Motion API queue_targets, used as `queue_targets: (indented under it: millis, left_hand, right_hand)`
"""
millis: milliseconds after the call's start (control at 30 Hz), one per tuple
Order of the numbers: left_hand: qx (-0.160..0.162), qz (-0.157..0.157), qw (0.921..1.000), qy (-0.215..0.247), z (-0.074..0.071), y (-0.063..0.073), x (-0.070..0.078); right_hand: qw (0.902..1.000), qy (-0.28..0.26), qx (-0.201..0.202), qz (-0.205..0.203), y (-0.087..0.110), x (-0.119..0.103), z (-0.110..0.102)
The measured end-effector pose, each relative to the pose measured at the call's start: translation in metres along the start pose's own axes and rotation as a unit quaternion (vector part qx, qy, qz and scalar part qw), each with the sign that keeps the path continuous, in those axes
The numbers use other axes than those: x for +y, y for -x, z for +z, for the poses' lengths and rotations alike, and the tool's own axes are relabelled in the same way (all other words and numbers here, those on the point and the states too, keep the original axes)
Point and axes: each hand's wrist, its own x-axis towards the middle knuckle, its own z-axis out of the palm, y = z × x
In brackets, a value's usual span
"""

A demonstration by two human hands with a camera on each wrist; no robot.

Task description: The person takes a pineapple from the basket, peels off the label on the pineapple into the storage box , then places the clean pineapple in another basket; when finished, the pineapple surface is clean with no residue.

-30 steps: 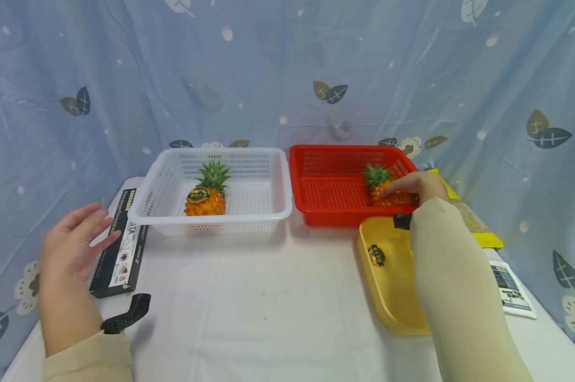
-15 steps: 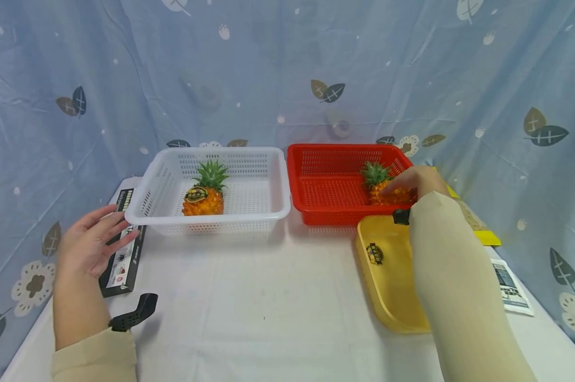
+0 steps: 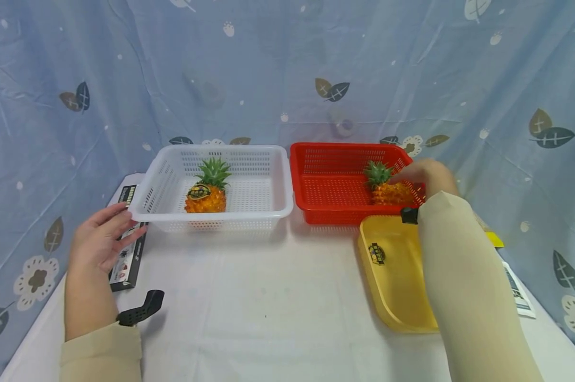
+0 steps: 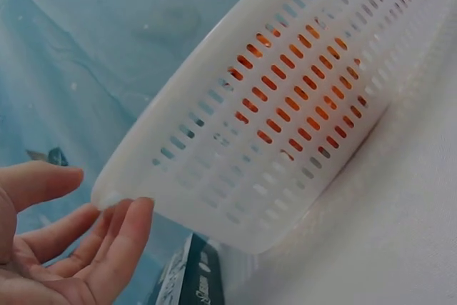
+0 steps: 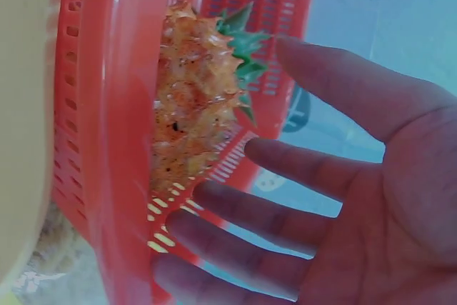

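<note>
A white plastic basket holds a small orange pineapple with a green crown and a dark label. My left hand is at the basket's near left corner, fingers relaxed, fingertips right at the rim in the left wrist view. Beside it, a red plastic basket contains another pineapple, lying on its side with its crown to the left. My right hand hovers by this basket's right end with fingers spread. In the right wrist view it shows apart from the pineapple's bumpy body, holding nothing.
A yellow tray with a dark sticker stands in front of the red basket, partly behind my right sleeve. A black-and-white box lies under my left hand. A white packet lies at the right table edge. Blue curtain surrounds the table.
My left hand has moved right, up to the white basket's corner. My right hand has lifted slightly and shifted right, away from the pineapple, which stays in the red basket.
</note>
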Motion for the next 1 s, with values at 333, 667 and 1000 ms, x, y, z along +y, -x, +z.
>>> queue_targets:
  millis: [333, 667, 1000]
  left_hand:
    - [-0.02, 0.003, 0.9998, -0.002, -0.001, -0.003, -0.005]
    - [-0.005, -0.013, 0.9994, 0.032, 0.005, -0.007, -0.01]
    - [0.042, -0.014, 0.9987, 0.026, 0.013, -0.009, -0.016]
  right_hand:
    - [0.9875, 0.094, 0.063, -0.11, 0.008, -0.022, 0.006]
    - [0.9714, 0.117, 0.103, -0.179, 0.02, -0.036, 0.022]
    - [0.9653, 0.091, 0.103, -0.222, 0.031, -0.064, 0.042]
